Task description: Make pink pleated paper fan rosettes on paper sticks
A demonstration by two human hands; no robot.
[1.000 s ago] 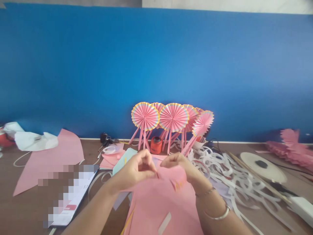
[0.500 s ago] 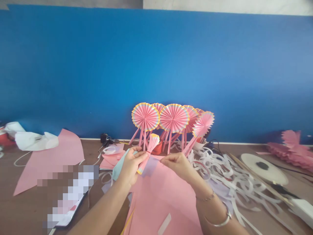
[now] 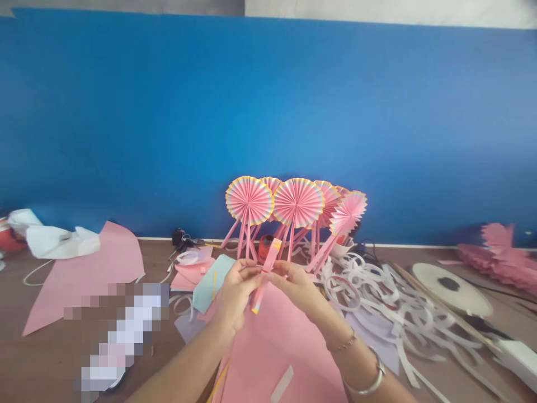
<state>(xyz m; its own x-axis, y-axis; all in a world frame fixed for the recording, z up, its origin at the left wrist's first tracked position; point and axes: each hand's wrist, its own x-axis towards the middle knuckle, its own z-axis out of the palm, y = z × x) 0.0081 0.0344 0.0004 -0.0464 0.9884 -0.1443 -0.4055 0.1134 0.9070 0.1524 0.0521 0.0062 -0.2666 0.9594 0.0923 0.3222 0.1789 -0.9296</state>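
Observation:
A pink pleated paper (image 3: 273, 252) with yellow ends is pressed into a narrow strip, tilted between my hands. My left hand (image 3: 235, 294) is closed, its thumb and fingers pinching the strip near its middle. From the other side, my right hand (image 3: 302, 291) is closed on the same middle part; whether a thread is also in its fingers I cannot tell. Large pink paper sheets (image 3: 289, 341) lie below my hands. Behind them, round pink pleated fans (image 3: 249, 200) with yellow rims stand on pink paper sticks against the blue wall.
Curled white paper strips (image 3: 377, 285) are heaped at the right, near a beige disc-shaped object (image 3: 451, 288). A light-blue paper (image 3: 213, 284) lies left of my hands. Further left are a pink sheet (image 3: 96, 274) and white crumpled material (image 3: 62, 242). More pink pleated paper (image 3: 499, 252) sits far right.
My right hand has moved left to the strip's middle. The pleated paper's fanned top is now pressed narrow, and the strip has shifted slightly right. A lilac piece beneath it no longer shows.

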